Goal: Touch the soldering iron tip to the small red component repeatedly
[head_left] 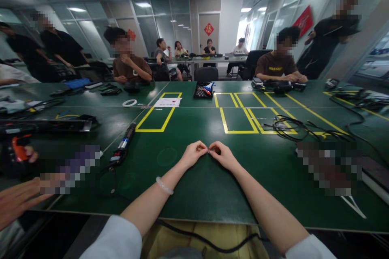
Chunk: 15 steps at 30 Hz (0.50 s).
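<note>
My left hand (196, 153) and my right hand (221, 154) meet fingertip to fingertip above the green table (200, 194), near its front edge. Both are closed in a pinch, with thumbs and index fingers pressed together. Between the tips is something tiny (208, 151), too small to make out. A pale bracelet (164, 185) circles my left wrist. To the left of my hands lies a black electric screwdriver-like tool (124, 143) with a cable.
Yellow tape outlines (240, 132) mark the table ahead. A black tray (204, 90) holds small tools. Black cables (291, 127) lie at the right, a white tape ring (129, 103) at the left. Another person's hand (24, 198) reaches in at the lower left.
</note>
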Each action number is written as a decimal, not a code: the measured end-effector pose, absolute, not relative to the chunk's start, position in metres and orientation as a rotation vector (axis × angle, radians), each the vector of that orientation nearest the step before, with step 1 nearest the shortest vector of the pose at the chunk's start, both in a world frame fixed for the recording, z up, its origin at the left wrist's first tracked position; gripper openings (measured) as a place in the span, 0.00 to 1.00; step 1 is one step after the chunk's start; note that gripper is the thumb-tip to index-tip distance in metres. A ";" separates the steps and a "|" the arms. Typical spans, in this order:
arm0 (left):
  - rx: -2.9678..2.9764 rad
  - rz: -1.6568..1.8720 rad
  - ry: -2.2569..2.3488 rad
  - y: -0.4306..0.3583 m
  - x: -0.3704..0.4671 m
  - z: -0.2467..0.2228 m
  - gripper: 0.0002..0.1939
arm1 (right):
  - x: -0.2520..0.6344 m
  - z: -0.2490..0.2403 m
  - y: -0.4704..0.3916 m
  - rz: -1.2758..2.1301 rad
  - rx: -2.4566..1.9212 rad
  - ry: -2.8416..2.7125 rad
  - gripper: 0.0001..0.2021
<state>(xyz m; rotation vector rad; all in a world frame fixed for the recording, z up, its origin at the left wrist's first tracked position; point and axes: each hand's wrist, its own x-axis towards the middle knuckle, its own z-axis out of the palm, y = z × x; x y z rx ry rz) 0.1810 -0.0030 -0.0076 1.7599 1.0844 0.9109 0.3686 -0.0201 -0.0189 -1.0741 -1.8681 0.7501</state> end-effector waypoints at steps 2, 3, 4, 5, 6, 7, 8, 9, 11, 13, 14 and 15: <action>1.728 0.920 1.071 -0.003 0.182 -0.008 0.12 | 0.370 -0.020 -0.020 0.774 -1.090 -1.855 0.06; 1.714 0.922 1.060 -0.003 0.183 -0.008 0.12 | 0.370 -0.020 -0.020 0.784 -1.094 -1.856 0.06; 1.705 0.921 1.049 -0.004 0.183 -0.008 0.12 | 0.371 -0.021 -0.019 0.792 -1.098 -1.861 0.06; 1.701 0.918 1.039 -0.004 0.184 -0.008 0.12 | 0.371 -0.022 -0.019 0.795 -1.104 -1.866 0.06; 1.698 0.914 1.031 -0.004 0.185 -0.008 0.12 | 0.372 -0.022 -0.018 0.794 -1.108 -1.873 0.06; 1.696 0.909 1.024 -0.005 0.186 -0.008 0.11 | 0.372 -0.023 -0.018 0.791 -1.111 -1.878 0.05; 1.694 0.904 1.018 -0.005 0.186 -0.008 0.11 | 0.372 -0.024 -0.017 0.788 -1.112 -1.881 0.05; 1.692 0.903 1.010 -0.005 0.186 -0.008 0.11 | 0.373 -0.024 -0.016 0.786 -1.111 -1.880 0.05; 1.690 0.904 0.988 -0.005 0.186 -0.008 0.11 | 0.373 -0.025 -0.016 0.784 -1.105 -1.873 0.05; 1.692 0.903 0.974 -0.004 0.185 -0.008 0.12 | 0.373 -0.026 -0.015 0.779 -1.101 -1.866 0.05; 1.693 0.898 0.974 -0.004 0.184 -0.008 0.12 | 0.373 -0.026 -0.015 0.775 -1.101 -1.865 0.05; 1.693 0.892 0.979 -0.003 0.184 -0.008 0.13 | 0.373 -0.026 -0.015 0.771 -1.101 -1.864 0.05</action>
